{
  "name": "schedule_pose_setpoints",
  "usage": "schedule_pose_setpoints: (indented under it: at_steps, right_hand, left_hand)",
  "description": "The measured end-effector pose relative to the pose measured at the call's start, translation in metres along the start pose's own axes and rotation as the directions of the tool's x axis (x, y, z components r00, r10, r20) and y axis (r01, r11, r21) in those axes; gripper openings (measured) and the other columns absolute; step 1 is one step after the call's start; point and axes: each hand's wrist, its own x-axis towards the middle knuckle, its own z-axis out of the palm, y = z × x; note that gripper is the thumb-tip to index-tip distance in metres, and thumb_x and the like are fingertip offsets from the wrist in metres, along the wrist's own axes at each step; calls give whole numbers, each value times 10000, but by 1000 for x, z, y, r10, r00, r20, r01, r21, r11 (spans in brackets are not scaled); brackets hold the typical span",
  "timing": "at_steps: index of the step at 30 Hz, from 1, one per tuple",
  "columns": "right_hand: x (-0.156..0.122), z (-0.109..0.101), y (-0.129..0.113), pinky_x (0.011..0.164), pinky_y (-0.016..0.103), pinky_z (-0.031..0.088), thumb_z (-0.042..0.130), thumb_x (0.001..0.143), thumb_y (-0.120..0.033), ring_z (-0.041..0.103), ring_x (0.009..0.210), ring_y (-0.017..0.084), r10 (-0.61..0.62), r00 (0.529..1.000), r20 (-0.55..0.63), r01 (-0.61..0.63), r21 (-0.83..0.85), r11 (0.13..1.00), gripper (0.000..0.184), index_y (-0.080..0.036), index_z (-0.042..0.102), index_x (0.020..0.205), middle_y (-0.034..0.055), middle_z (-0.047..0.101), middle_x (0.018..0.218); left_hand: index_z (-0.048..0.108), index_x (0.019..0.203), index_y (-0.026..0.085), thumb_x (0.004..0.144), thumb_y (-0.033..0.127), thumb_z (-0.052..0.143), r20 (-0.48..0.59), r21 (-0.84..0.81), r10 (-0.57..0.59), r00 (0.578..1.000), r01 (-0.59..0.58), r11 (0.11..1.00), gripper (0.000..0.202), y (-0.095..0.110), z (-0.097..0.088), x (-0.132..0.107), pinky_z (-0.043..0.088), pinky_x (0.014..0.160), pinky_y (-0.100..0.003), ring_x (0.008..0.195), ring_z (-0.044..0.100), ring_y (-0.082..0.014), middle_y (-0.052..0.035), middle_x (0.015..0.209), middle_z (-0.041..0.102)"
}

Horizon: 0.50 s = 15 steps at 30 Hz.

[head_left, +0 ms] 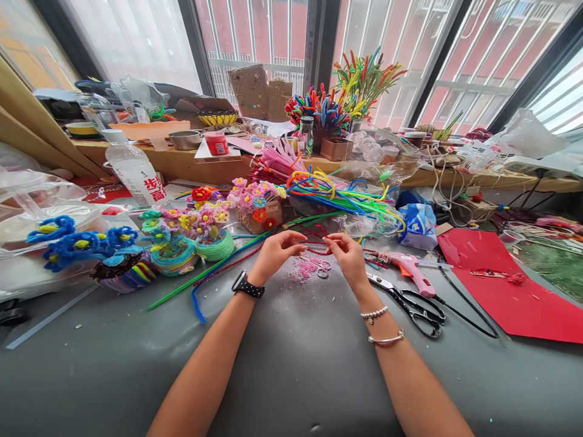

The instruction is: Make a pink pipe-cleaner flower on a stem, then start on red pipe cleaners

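Observation:
Over the grey table [282,358], my left hand [276,252] and my right hand [348,255] are held close together, fingers pinched. Between them runs a thin red pipe cleaner [314,249], each hand gripping one end. My left wrist wears a black watch and my right wrist two bracelets. Under the hands lie pink fuzz clippings [303,270] and small scissors [321,267]. Long green and blue pipe cleaners [214,270] stretch leftward from beside my left hand.
Pipe-cleaner flower baskets [182,243] and blue flowers [77,243] stand at left. A pink glue gun [412,270], black scissors [416,306] and red paper [501,285] lie at right. A bundle of coloured pipe cleaners [346,197] and a cluttered shelf [200,161] sit behind.

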Motion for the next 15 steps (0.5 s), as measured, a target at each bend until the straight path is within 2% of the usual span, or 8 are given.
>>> schedule_pose_setpoints:
  at_steps: [3, 7, 10, 15]
  right_hand:
    - [-3, 0, -1, 541, 235, 418, 547, 709, -361, 546, 510, 129, -68, 997, 46, 76, -189, 979, 175, -198, 596, 749, -22, 570, 544]
    - [-6, 0, -4, 571, 245, 429, 502, 745, -346, 568, 563, 145, -156, 977, 147, 201, -372, 906, 173, -214, 614, 762, 5, 630, 665]
    - [-7, 1, -6, 620, 266, 440, 488, 757, -318, 581, 620, 161, -197, 962, 188, 262, -446, 856, 171, -214, 624, 768, 26, 649, 752]
    - [-7, 1, -5, 653, 296, 442, 495, 756, -306, 584, 649, 181, -226, 948, 223, 309, -485, 818, 183, -202, 645, 769, 50, 656, 763]
  left_hand:
    - [596, 867, 152, 637, 332, 609, -29, 20, 34, 999, -33, 999, 292, 0, 0, 0, 461, 598, -241, 593, 568, -125, -17, 641, 610]
    - [599, 870, 161, 660, 324, 587, -55, 67, 92, 994, -89, 994, 266, -1, 0, -1, 446, 582, -229, 594, 554, -121, -11, 641, 600]
    - [604, 870, 170, 663, 344, 583, -71, 108, 116, 991, -108, 988, 271, -1, 1, -1, 449, 600, -235, 621, 559, -131, -16, 663, 608]
    - [619, 832, 170, 666, 340, 580, -65, 137, 110, 992, -100, 985, 241, -1, 1, -1, 459, 641, -241, 668, 582, -145, -29, 723, 640]
